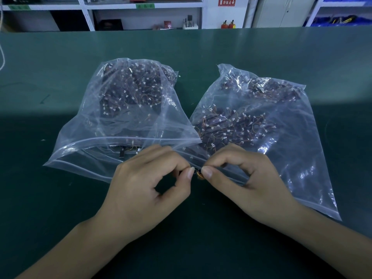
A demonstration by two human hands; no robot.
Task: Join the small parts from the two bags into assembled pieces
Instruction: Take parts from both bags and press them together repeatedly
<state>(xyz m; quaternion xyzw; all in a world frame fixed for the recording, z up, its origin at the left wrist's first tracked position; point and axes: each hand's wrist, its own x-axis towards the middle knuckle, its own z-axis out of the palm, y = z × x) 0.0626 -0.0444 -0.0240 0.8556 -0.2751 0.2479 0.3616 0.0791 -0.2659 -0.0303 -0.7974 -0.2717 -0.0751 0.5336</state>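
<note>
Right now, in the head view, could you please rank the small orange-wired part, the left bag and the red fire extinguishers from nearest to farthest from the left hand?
1. Small orange-wired part: pinched at the left hand's fingertips, shared with the right hand.
2. Left bag: just beyond the hand on the green table.
3. Red fire extinguishers: far back, past the table's far edge.

I count two clear zip bags, a left bag (pixel 120 109) and a right bag (pixel 259 125), each crammed with too many small wired parts to number. Two hands work below them, and two red extinguishers (pixel 228 24) stand behind.
</note>
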